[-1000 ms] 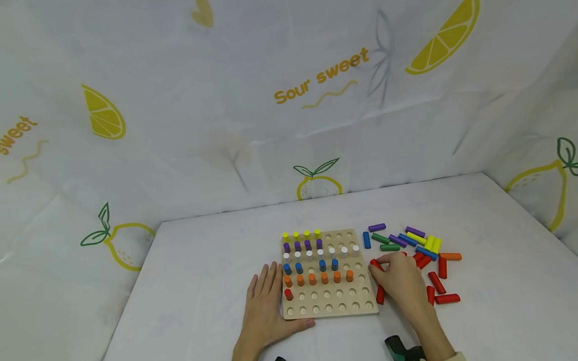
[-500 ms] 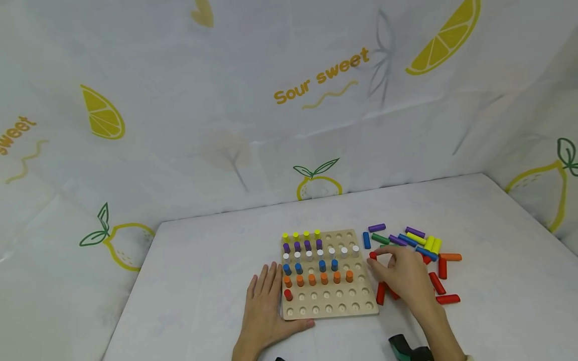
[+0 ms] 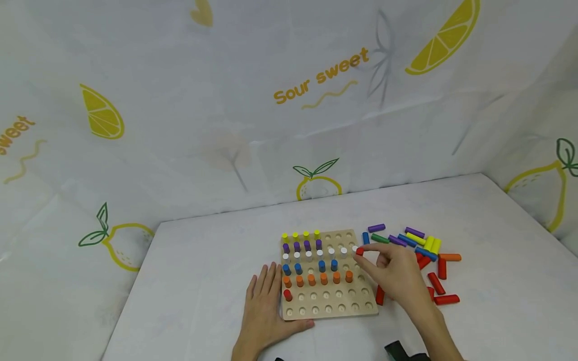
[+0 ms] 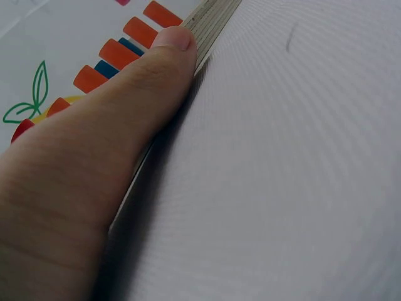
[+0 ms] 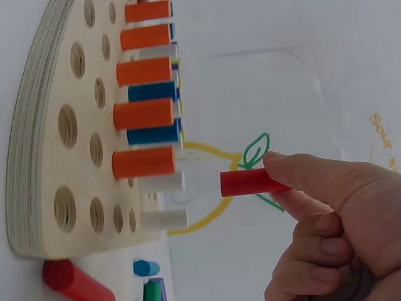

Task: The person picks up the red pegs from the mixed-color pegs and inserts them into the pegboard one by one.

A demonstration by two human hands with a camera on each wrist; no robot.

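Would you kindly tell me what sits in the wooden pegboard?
Yellow pegs, purple pegs, white pegs, blue pegs, orange pegs and one red peg stand in the wooden pegboard. Their lower ends, sunk in it, are hidden from view.

R hand [image 3: 397,273] w/ pinched red peg [image 5: 247,182] moved L vs 0.5 s ago: was just off board's [image 5: 72,168] R edge, now above it, nr end white peg [image 5: 164,219].

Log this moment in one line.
left hand: touching pegboard; right hand: pinching red peg, clear of it; seated red peg: second-nearest row, leftmost hole
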